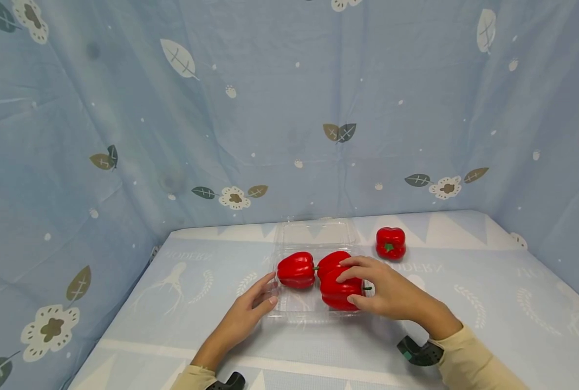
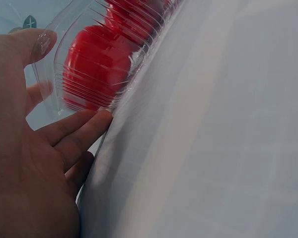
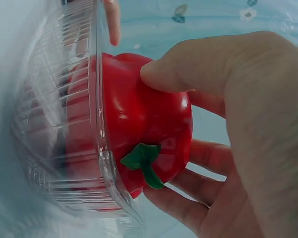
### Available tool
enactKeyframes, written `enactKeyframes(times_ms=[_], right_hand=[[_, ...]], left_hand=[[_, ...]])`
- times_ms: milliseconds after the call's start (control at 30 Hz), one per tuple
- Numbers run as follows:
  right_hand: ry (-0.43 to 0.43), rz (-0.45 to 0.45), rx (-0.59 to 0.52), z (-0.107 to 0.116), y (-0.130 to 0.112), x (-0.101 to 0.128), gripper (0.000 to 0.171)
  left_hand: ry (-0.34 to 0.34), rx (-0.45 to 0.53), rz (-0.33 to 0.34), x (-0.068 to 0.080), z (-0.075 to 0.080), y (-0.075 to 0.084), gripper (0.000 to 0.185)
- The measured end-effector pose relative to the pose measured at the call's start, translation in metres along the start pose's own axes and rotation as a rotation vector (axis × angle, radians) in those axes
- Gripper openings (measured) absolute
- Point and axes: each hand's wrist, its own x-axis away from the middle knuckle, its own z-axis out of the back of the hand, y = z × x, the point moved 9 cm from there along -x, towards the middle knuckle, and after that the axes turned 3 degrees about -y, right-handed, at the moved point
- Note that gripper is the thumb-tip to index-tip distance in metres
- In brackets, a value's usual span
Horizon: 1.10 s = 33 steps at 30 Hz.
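Note:
A clear plastic clamshell container lies on the table with its lid folded back. My right hand holds a red bell pepper in the container's right part, thumb and fingers around it; its green stem shows in the right wrist view. In that view the pepper stands partly above the rim. Just behind it is another red bell pepper, and a third red bell pepper lies on its side at the left. My left hand rests its extended fingers against the container's left side.
One more red bell pepper sits on the table, behind and right of the container. The transparent lid reaches toward the back edge. A blue patterned curtain hangs behind the pale printed tablecloth.

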Motion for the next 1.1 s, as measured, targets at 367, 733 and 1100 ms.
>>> enactKeyframes(times_ms=[367, 733, 1100], right_hand=[[0.008, 0.014, 0.011, -0.003, -0.002, -0.002, 0.038], [0.003, 0.013, 0.002, -0.003, -0.001, -0.001, 0.037], [-0.020, 0.050, 0.020, -0.004, -0.006, -0.001, 0.030]], left_hand=[[-0.001, -0.002, -0.006, 0.001, 0.000, 0.001, 0.063], [0.006, -0.018, -0.007, 0.000, 0.000, 0.003, 0.062], [0.024, -0.018, -0.016, -0.010, -0.002, -0.021, 0.057]])
